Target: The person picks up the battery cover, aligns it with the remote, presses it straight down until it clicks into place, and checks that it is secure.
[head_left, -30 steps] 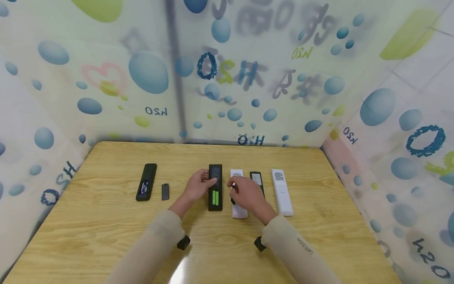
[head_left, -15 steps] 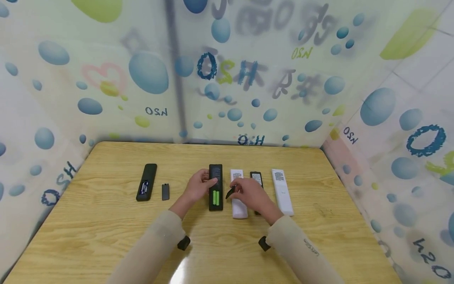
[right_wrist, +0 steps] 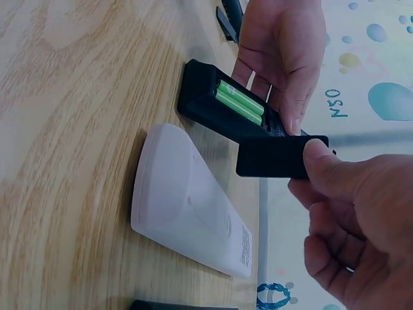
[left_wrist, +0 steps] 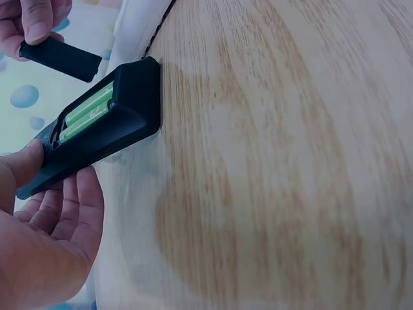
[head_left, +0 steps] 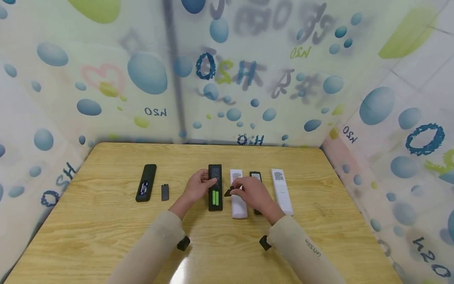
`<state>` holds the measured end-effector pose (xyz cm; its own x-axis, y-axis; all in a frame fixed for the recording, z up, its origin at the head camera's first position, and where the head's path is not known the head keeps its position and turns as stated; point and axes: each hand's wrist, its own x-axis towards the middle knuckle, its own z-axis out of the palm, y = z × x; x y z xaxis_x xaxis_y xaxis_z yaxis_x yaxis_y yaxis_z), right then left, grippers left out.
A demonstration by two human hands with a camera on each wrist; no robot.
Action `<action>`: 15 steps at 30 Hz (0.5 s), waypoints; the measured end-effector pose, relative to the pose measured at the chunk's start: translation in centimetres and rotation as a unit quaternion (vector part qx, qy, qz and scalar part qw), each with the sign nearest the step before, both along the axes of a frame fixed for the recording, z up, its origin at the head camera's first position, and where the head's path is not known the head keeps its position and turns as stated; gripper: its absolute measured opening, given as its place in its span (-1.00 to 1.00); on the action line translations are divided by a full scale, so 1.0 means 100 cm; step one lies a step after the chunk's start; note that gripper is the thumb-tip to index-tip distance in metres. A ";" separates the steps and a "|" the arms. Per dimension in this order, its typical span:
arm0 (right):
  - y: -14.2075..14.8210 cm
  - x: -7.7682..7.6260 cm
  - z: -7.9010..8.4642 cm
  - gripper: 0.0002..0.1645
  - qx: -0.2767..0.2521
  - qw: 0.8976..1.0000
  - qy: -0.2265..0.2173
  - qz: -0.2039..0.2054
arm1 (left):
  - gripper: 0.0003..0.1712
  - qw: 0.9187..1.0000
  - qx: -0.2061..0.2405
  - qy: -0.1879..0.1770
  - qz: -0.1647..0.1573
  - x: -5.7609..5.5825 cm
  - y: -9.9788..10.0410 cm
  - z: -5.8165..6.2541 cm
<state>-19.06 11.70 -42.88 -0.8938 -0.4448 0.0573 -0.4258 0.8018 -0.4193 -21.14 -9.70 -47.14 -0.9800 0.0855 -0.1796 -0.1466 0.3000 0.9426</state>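
My left hand (head_left: 197, 186) grips a black remote control (head_left: 215, 179) by its side, thumb on top of its back. Two green batteries (right_wrist: 240, 103) lie side by side in the remote's uncovered compartment, at the end nearer me. Between thumb and fingers my right hand (head_left: 251, 192) pinches a black battery cover (right_wrist: 274, 157). The cover is tilted and apart from the remote, just right of it in the head view. Below the right hand lies a white remote control (head_left: 239, 209). In the left wrist view the held remote (left_wrist: 122, 123) has its near end at the table.
To the left lie another black remote (head_left: 149, 175) with its compartment uncovered and a loose dark cover (head_left: 165, 192). Right of the middle are a dark remote (head_left: 255, 176), partly hidden by the right hand, and a white remote (head_left: 281, 189). A patterned wall (head_left: 198, 136) stands behind the wooden table (head_left: 106, 236).
My right hand has shifted slightly right and turned the cover from hanging steeply to lying flatter, beside the black remote. The left hand and its remote have hardly moved.
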 end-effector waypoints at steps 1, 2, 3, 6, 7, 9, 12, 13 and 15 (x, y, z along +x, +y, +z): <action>0.000 0.000 0.000 -0.76 0.001 1.000 0.001 0.004 | -0.49 1.000 0.000 0.000 0.000 0.000 0.000 0.000; -0.001 0.000 0.000 -0.74 0.001 1.000 0.001 0.007 | -0.49 1.000 0.001 0.001 0.000 -0.001 0.000 -0.001; -0.001 0.000 0.001 -0.72 0.000 1.000 0.001 0.011 | -0.49 1.000 0.001 0.001 0.000 -0.001 0.000 -0.001; -0.005 0.001 0.001 -0.69 -0.006 1.000 -0.001 0.021 | -0.48 1.000 0.000 0.002 -0.001 0.000 -0.001 0.000; -0.006 0.001 0.001 -0.70 -0.008 1.000 -0.001 0.026 | -0.48 1.000 0.000 0.003 -0.001 0.000 0.000 0.000; -0.009 0.002 0.001 -0.69 -0.012 0.999 -0.003 0.034 | -0.48 1.000 -0.002 0.005 -0.003 0.000 0.000 0.001; -0.015 0.003 0.000 -0.67 -0.013 0.999 -0.004 0.049 | -0.48 1.000 -0.002 0.005 -0.004 0.001 0.000 0.002; -0.017 0.003 0.000 -0.67 -0.012 0.999 -0.004 0.053 | -0.48 1.000 -0.002 0.005 -0.005 0.002 0.000 0.002; -0.020 0.004 -0.002 -0.66 -0.008 0.998 -0.002 0.055 | -0.49 1.000 -0.004 0.004 -0.005 0.002 0.000 0.002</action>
